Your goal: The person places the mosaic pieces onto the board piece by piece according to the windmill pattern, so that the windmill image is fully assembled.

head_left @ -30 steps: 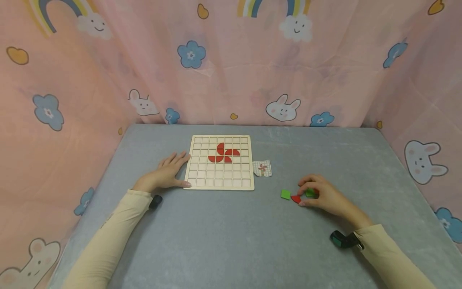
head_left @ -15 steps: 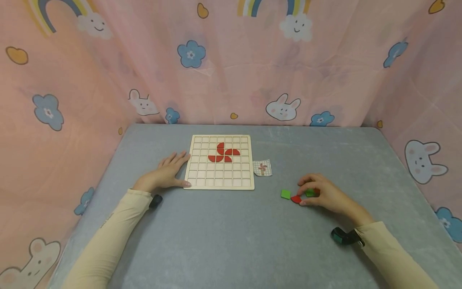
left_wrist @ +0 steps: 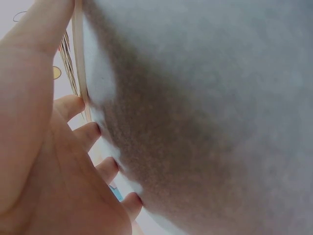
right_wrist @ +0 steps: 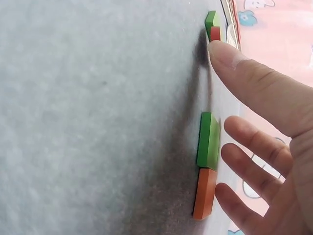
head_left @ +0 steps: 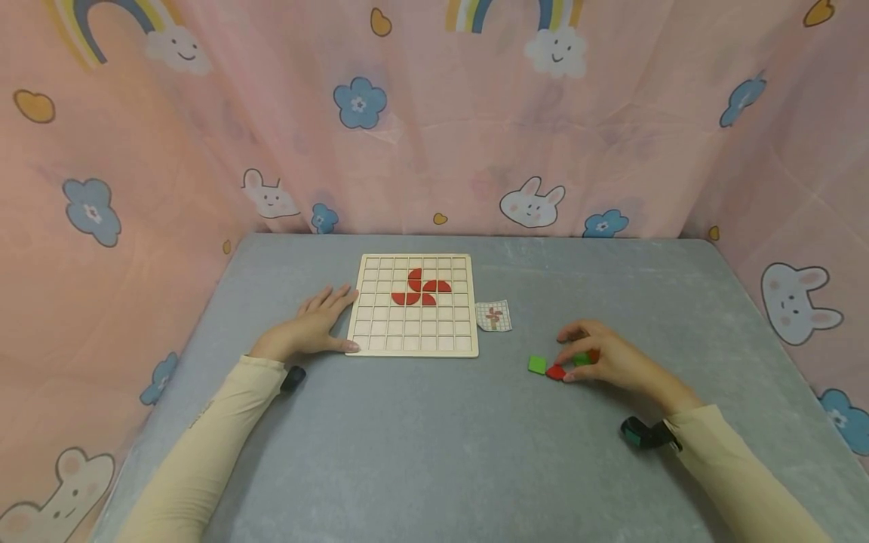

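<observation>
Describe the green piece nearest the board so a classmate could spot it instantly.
On the grey table, find the grid board, then look right towards the right hand. Just left of the red piece at its thumb lies a green square. Unlike the other green piece, partly hidden in the head view, it shows whole.

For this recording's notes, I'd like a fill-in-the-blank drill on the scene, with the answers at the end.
The left hand rests at the ____ edge of the grid board. All the pinwheel pieces on it are ____. In the head view, the paper card lies to the board's ____. Of the loose pieces by the right hand, the one nearest the card is ____.
Missing words: left; red; right; green.
</observation>
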Motion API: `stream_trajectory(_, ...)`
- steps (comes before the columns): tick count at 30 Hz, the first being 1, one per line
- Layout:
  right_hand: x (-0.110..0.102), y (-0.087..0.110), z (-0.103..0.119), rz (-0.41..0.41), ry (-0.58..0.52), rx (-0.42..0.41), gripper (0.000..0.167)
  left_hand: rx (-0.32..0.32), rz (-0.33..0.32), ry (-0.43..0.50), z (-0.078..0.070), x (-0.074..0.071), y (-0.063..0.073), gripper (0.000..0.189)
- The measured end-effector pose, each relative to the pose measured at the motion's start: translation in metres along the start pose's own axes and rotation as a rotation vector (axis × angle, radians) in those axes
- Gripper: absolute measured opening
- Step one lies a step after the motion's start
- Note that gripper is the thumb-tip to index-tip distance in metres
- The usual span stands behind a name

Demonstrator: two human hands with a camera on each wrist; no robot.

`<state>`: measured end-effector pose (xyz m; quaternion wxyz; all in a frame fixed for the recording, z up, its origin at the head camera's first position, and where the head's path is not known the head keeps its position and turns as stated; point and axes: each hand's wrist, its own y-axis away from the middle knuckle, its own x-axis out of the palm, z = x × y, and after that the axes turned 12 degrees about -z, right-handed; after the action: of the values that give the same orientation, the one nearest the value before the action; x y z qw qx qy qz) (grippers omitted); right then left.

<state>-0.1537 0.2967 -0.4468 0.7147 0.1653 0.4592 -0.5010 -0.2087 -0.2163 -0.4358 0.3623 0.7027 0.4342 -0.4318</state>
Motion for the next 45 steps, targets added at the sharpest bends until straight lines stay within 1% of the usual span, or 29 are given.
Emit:
stream_trajectory(4,-0.001,-0.001,-0.001,-0.034,0.032,-0.019,0.025,-0.006,0.001,-0.001,0.0,0.0,0.0,0.108)
stream_trajectory(6,-0.001,0.001,0.0,-0.056,0.041,-0.006,0.028,-0.009,0.004,0.0,0.0,0.001,0.0,0.109)
stream_trajectory(13,0.007,0.007,0.006,-0.082,0.032,0.13,0.025,-0.005,-0.003,0.004,0.0,0.002,-0.001,0.108)
stream_trajectory(16,0.013,0.009,0.009,-0.11,0.045,0.152,0.027,-0.003,-0.008,-0.002,0.0,0.001,-0.001,0.108)
stream_trajectory(22,0.023,0.009,0.012,-0.177,0.067,0.143,0.022,-0.001,-0.009,0.003,-0.001,0.0,0.0,0.108)
stream_trajectory(27,0.026,0.008,0.015,-0.21,0.076,0.139,0.021,-0.008,-0.001,-0.004,0.0,0.0,0.001,0.108)
stream_trajectory(30,0.028,0.007,0.015,-0.23,0.086,0.126,0.021,-0.001,-0.01,-0.002,0.0,0.0,0.001,0.107)
stream_trajectory(36,0.029,0.007,0.015,-0.236,0.092,0.115,0.02,0.007,-0.021,-0.002,-0.001,0.0,0.002,0.106)
stream_trajectory(45,0.022,0.0,0.016,-0.194,0.054,0.152,0.02,0.01,-0.022,0.006,0.0,0.001,0.002,0.107)
